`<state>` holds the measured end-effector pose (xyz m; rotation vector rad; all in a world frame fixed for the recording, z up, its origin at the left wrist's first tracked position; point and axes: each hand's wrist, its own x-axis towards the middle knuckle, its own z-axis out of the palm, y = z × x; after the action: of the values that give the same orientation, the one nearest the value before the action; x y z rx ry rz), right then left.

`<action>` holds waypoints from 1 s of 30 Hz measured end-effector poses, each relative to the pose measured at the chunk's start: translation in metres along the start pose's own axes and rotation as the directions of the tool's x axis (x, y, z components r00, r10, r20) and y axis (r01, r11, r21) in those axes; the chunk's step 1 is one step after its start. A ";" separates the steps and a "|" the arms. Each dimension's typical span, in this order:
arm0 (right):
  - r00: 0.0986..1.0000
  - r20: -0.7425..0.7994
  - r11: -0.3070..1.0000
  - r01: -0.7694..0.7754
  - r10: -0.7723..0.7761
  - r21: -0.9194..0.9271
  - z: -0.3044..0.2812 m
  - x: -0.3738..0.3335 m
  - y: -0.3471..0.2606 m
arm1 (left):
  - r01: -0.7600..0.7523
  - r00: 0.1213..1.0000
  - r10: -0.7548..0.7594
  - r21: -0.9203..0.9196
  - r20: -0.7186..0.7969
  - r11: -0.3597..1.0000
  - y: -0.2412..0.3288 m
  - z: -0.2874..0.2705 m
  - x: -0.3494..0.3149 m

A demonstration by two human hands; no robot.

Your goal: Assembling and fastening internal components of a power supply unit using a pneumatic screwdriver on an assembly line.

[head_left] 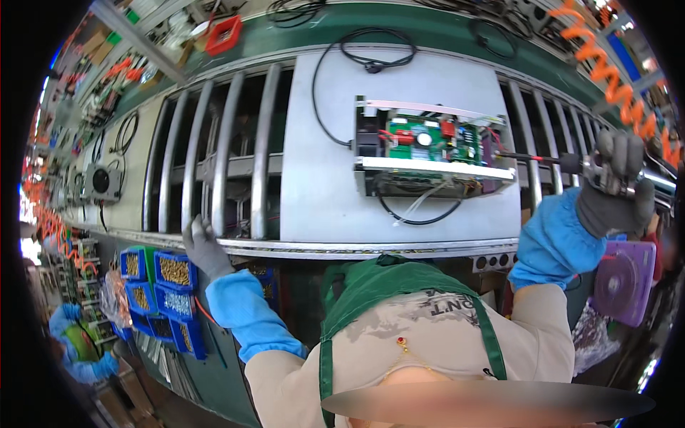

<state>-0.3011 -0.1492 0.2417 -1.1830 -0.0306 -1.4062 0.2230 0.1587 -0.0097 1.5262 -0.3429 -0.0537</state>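
In my grey-gloved right hand (619, 175) is a powered screwdriver (571, 163), held level with its long shaft pointing left. The bit's tip meets or nearly meets the right end panel of an open electronic unit (437, 171). That unit has a green circuit board (432, 140), pale metal side rails and a black fan end. A black power cord (317, 100) runs from its left side. My left hand (206, 248), also gloved, rests at the conveyor's near rail with its fingers loosely apart and nothing in them.
A white board (321, 192) carries the unit on metal rollers (226, 157). Blue bins (175, 303) of screws stand below my left hand. At the right are a purple turntable-like tray (625, 282) and an orange coiled hose (606, 82). Another person (82, 346) is at far left.
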 end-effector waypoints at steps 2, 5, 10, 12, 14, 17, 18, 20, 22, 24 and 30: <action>0.997 -0.003 0.996 0.080 -0.081 -0.037 0.024 -0.008 0.009 | -0.002 0.978 0.016 -0.063 0.207 0.998 0.091 0.116 -0.060; 0.993 0.030 0.987 0.107 -0.112 0.121 0.019 -0.016 0.015 | 0.219 0.648 -0.070 -0.097 0.759 0.971 0.145 0.210 -0.138; 0.994 -0.026 0.970 0.105 -0.102 0.218 0.004 -0.025 0.012 | 0.725 0.151 -0.070 -0.062 0.986 0.686 0.172 0.279 -0.233; 0.993 -0.005 0.978 0.118 -0.119 0.173 -0.010 -0.030 0.010 | 0.746 0.117 -0.093 -0.026 0.989 0.665 0.179 0.285 -0.245; 0.991 0.033 0.971 0.120 -0.129 0.208 -0.024 -0.031 0.005 | 0.704 0.152 -0.112 -0.028 0.982 0.710 0.176 0.291 -0.251; 0.988 0.026 0.971 0.143 -0.151 0.189 -0.036 -0.032 -0.003 | 0.705 0.153 -0.105 -0.034 0.983 0.709 0.171 0.298 -0.259; 0.988 0.025 0.968 0.146 -0.154 0.203 -0.038 -0.032 -0.005 | 0.702 0.160 -0.125 -0.024 0.979 0.712 0.173 0.300 -0.263; 0.988 0.024 0.964 0.143 -0.152 0.223 -0.042 -0.033 -0.006 | 0.709 0.155 -0.122 -0.025 0.980 0.705 0.177 0.303 -0.269; 0.991 0.013 0.973 0.128 -0.133 0.193 -0.046 -0.033 -0.004 | 0.715 0.162 -0.124 -0.030 0.979 0.698 0.176 0.303 -0.274; 0.990 0.031 0.967 0.125 -0.135 0.220 -0.048 -0.033 -0.007 | 0.676 0.240 -0.095 -0.096 0.966 0.730 0.175 0.304 -0.280; 0.986 0.098 0.958 0.102 -0.132 0.268 -0.050 -0.028 -0.002 | 0.179 0.426 0.012 -0.097 0.905 0.979 0.185 0.301 -0.280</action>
<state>-0.3401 -0.1602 0.2005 -1.0518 -0.3639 -1.3868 -0.1526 -0.0537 0.1223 1.1917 -1.1051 -1.0225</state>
